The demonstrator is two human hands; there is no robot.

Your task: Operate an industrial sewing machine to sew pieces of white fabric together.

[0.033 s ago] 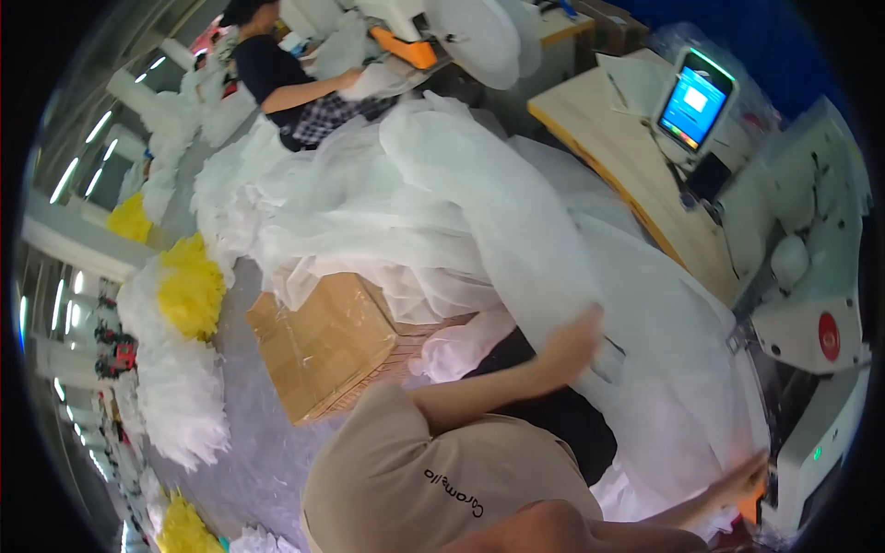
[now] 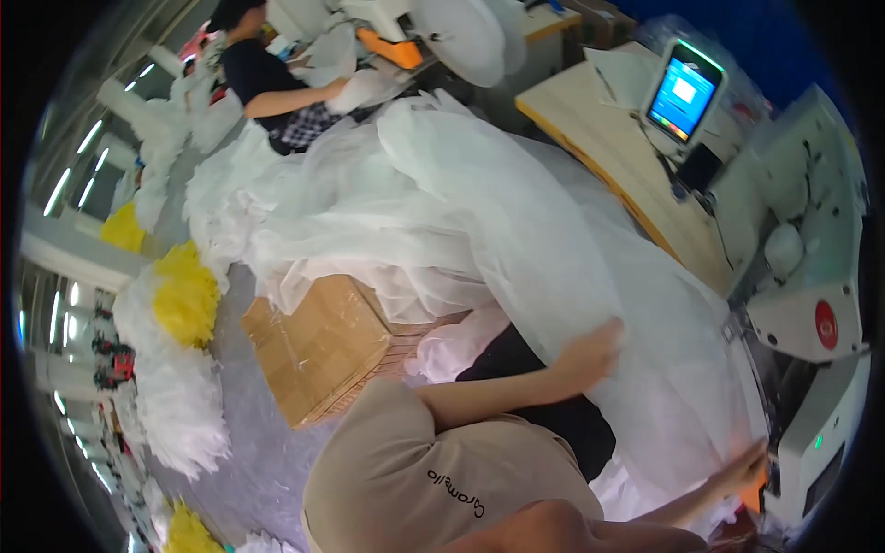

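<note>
right hand (image 2: 742, 470) near right, fingers curled at white tulle's (image 2: 516, 240) edge by sewing machine (image 2: 811, 304), apparently feeding it | left hand (image 2: 595, 350) spread flat on tulle, steadying | cardboard box (image 2: 318, 346) left propped bulk | far: seated co-worker (image 2: 267, 83)

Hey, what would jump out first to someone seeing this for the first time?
A big heap of sheer white fabric fills the middle, spilling over a cardboard box. The left hand rests on it; the right hand reaches the white sewing machine at right.
</note>
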